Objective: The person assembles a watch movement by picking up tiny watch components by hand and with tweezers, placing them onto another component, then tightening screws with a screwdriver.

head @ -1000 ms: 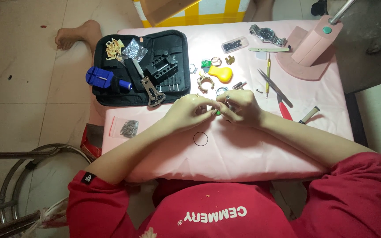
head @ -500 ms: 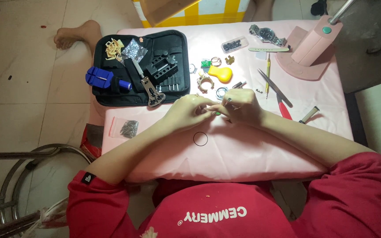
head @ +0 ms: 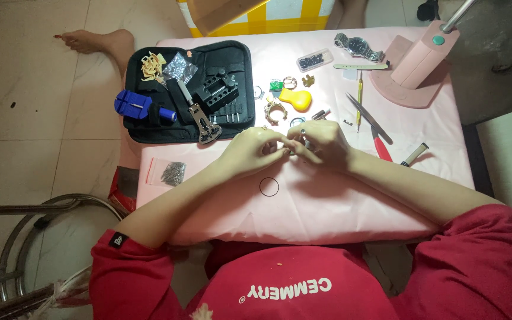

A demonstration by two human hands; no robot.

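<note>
Both forearms come in from the lower corners and meet mid-frame, elbows spread wide, red sleeves pushed up to the elbows. Left hand [head: 250, 151] palm down, wrist roughly straight, fingers curled in, fingertips pinched together at the inner edge. Right hand [head: 321, 142] also knuckles up, fingers bent tight, thumb tucked toward the left hand. The fingertips of the two hands touch or nearly touch at the centre. Whatever sits between them is too small to make out.
</note>
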